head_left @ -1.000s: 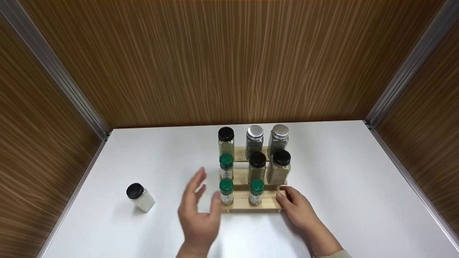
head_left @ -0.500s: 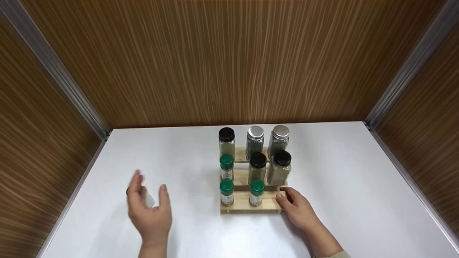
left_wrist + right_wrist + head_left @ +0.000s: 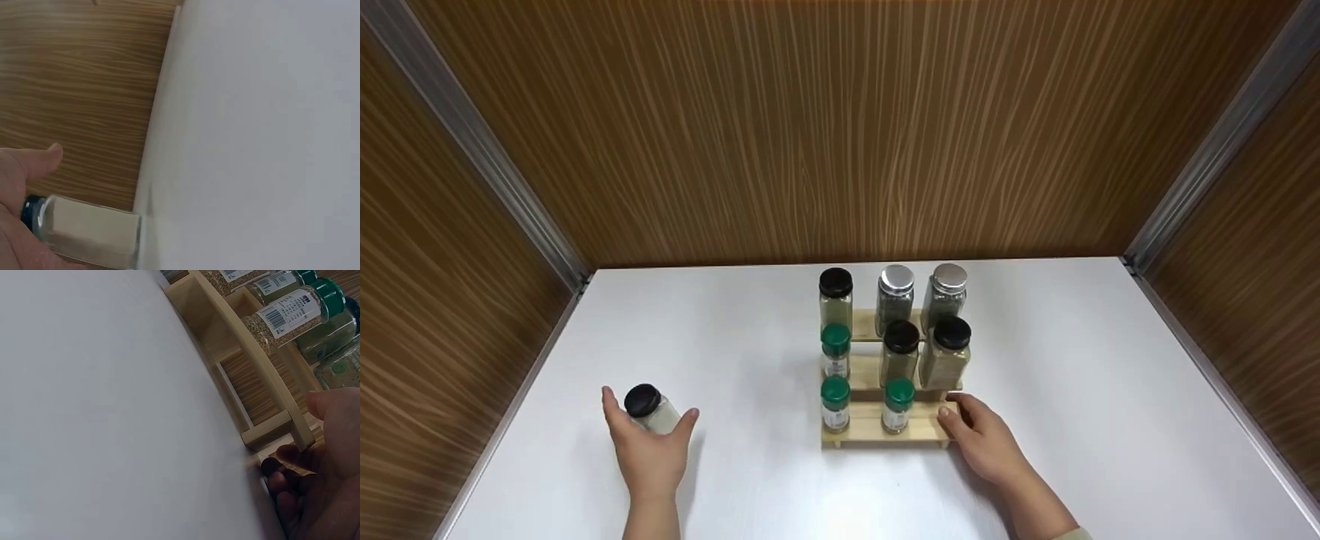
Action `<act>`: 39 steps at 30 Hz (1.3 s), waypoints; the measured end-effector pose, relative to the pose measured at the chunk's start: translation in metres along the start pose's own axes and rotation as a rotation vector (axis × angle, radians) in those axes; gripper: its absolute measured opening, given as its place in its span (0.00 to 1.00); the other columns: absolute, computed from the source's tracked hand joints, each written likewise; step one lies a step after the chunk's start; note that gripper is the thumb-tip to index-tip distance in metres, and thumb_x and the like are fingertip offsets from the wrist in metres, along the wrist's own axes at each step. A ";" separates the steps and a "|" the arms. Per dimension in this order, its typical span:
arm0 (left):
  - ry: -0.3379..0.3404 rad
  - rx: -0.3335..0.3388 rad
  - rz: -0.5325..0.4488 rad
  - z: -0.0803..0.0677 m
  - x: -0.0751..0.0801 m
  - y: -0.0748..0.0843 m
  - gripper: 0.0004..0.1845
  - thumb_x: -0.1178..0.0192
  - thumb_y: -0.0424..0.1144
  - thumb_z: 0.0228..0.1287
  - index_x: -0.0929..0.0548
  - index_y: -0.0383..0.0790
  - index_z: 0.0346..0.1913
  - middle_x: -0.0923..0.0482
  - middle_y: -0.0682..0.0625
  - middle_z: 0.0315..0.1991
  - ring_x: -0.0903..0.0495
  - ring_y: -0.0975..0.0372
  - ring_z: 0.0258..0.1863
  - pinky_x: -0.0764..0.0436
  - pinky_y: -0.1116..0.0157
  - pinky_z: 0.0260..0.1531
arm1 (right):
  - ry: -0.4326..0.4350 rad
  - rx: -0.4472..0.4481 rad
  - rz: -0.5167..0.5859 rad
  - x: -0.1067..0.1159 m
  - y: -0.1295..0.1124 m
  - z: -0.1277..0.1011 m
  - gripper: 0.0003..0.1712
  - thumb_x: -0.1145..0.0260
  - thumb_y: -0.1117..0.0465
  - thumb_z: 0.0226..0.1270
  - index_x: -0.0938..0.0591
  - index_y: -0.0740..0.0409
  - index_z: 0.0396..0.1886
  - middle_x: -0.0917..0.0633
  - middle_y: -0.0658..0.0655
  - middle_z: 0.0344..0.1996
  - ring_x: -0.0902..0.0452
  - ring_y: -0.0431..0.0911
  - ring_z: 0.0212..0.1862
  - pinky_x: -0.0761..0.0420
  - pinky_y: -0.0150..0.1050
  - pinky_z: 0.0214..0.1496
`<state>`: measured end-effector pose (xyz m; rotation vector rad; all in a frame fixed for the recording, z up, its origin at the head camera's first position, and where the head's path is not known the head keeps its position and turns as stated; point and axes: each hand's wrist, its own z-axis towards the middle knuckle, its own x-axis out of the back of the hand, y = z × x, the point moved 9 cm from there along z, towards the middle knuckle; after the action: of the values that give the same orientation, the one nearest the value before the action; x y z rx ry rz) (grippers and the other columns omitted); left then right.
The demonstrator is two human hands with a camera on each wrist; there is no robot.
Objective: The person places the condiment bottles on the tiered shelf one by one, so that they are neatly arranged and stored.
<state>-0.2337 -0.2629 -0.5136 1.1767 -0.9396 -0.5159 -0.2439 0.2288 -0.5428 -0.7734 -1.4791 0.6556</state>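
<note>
A: White worktop (image 3: 750, 330) nearest the viewer, with both of the person's hands on it. The left hand (image 3: 649, 446) cups a lone jar (image 3: 652, 410) from the near side, thumb on one flank and fingers on the other.

B: Is that grip closed on it?

A: It looks so. In the left wrist view the palm and a finger lie against the glass, so the jar with the black cap and pale contents sits inside the curl, upright on the worktop, well apart from the rest.

B: And the other hand?

A: The right hand (image 3: 982, 439) rests at the near right corner of the wooden rack (image 3: 870, 429), fingers bent round the end of the lowest step. Probably it steadies the rack so it does not slide.

B: What lies beyond the hands?

A: The rack rises in three steps, likely so each row shows over the one before. Two green-capped jars (image 3: 834, 403) stand on the front step, with a free place beside them. Farther back come black-capped and silver-capped jars, then the wood-grain wall (image 3: 840, 127).
</note>
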 end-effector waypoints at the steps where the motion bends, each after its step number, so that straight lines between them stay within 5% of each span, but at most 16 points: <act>1: -0.012 0.014 0.001 0.001 -0.001 -0.003 0.66 0.24 0.32 0.61 0.68 0.41 0.86 0.66 0.32 0.85 0.60 0.34 0.82 0.54 0.35 0.78 | 0.003 -0.002 0.004 0.000 0.000 0.000 0.29 0.40 0.48 0.83 0.23 0.67 0.69 0.20 0.70 0.66 0.28 0.66 0.72 0.32 0.64 0.74; 10: -0.061 0.077 -0.038 0.007 0.001 -0.014 0.47 0.40 0.26 0.72 0.53 0.45 0.86 0.49 0.29 0.82 0.48 0.32 0.79 0.48 0.33 0.76 | 0.009 0.005 0.005 0.002 -0.002 -0.002 0.30 0.39 0.48 0.83 0.23 0.67 0.70 0.20 0.69 0.66 0.28 0.65 0.71 0.32 0.63 0.74; 24: -0.007 0.029 -0.144 0.000 0.001 -0.011 0.43 0.41 0.19 0.69 0.42 0.41 0.84 0.41 0.32 0.80 0.42 0.36 0.79 0.41 0.41 0.77 | 0.001 -0.017 0.020 0.000 0.003 -0.002 0.30 0.44 0.47 0.86 0.24 0.66 0.72 0.19 0.68 0.65 0.27 0.64 0.70 0.32 0.64 0.74; 34: -0.027 -0.065 -0.160 -0.020 -0.002 0.032 0.43 0.37 0.19 0.67 0.39 0.39 0.82 0.35 0.32 0.76 0.34 0.37 0.74 0.34 0.40 0.73 | 0.008 -0.004 0.030 0.001 0.001 -0.001 0.28 0.46 0.49 0.87 0.23 0.66 0.70 0.21 0.69 0.68 0.31 0.66 0.74 0.36 0.63 0.77; 39: -0.024 -0.123 -0.259 -0.036 -0.003 0.068 0.44 0.34 0.16 0.63 0.37 0.37 0.80 0.27 0.33 0.71 0.27 0.43 0.71 0.25 0.56 0.69 | 0.014 0.024 0.034 0.002 -0.002 -0.002 0.28 0.48 0.49 0.88 0.22 0.68 0.69 0.20 0.69 0.66 0.30 0.66 0.73 0.35 0.64 0.76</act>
<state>-0.2135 -0.2182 -0.4547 1.1882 -0.7681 -0.7867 -0.2420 0.2292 -0.5396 -0.7843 -1.4453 0.6908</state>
